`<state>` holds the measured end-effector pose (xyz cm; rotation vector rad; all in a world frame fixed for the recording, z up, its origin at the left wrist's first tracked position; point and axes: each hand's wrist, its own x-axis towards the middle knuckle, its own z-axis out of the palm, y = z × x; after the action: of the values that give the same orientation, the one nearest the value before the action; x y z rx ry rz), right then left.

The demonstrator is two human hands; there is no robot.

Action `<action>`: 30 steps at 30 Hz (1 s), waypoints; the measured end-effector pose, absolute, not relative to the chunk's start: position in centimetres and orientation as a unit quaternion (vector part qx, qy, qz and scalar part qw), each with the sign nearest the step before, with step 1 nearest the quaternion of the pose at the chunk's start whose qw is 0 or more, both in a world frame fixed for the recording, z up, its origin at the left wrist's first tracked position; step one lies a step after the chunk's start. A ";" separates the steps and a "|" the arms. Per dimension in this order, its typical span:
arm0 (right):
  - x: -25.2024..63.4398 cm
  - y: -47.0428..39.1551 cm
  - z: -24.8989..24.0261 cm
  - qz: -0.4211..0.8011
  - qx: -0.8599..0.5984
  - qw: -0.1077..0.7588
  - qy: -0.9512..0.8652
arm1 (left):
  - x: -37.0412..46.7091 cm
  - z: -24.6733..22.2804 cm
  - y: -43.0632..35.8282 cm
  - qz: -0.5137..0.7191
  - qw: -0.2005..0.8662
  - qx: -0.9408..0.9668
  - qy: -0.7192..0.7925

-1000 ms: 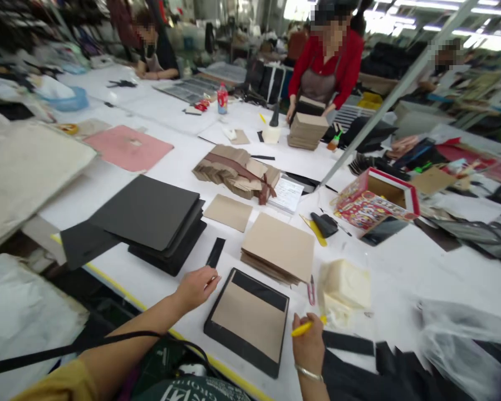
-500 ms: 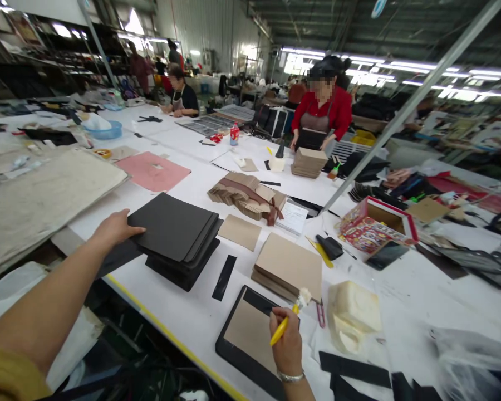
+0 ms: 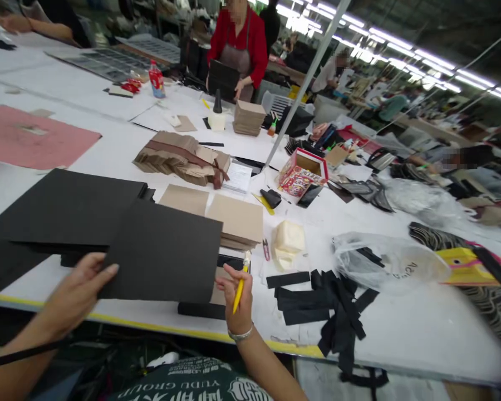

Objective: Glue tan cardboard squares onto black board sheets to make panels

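Observation:
A black sheet [image 3: 167,253] is pinched at its left edge by my left hand [image 3: 81,289], thumb on top. Its right edge reaches my right hand [image 3: 237,295], which holds a yellow-handled brush [image 3: 239,289] with whitish bristles upward. Beside it on the left lies a stack of black sheets [image 3: 70,209]. Under the held sheet, a dark board with a beige card [image 3: 220,278] is mostly hidden. Behind are a stack of beige cards [image 3: 237,217] and a single beige card [image 3: 183,199]. A cream block [image 3: 289,238] stands to the right.
Black strips [image 3: 304,298] and a clear plastic bag [image 3: 384,262] lie on the right. Farther back are a tied bundle of brown pieces [image 3: 179,159], a patterned box [image 3: 303,172], a metal pole [image 3: 304,86] and a person in red [image 3: 256,53] holding a dark panel.
My left hand has taken a black sheet off the stack and brought it right, over the dark board. The view has turned right. My right hand still holds the brush.

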<state>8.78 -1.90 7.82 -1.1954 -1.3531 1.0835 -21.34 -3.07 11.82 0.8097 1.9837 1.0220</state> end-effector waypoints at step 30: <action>12.4 15.4 13.5 0.398 -0.524 0.385 -0.648 | -1.3 6.6 9.4 0.174 -0.001 0.908 0.381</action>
<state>12.37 15.42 13.51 -1.3342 -1.6500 1.0135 -1.33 9.44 6.62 2.8554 1.1981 0.5468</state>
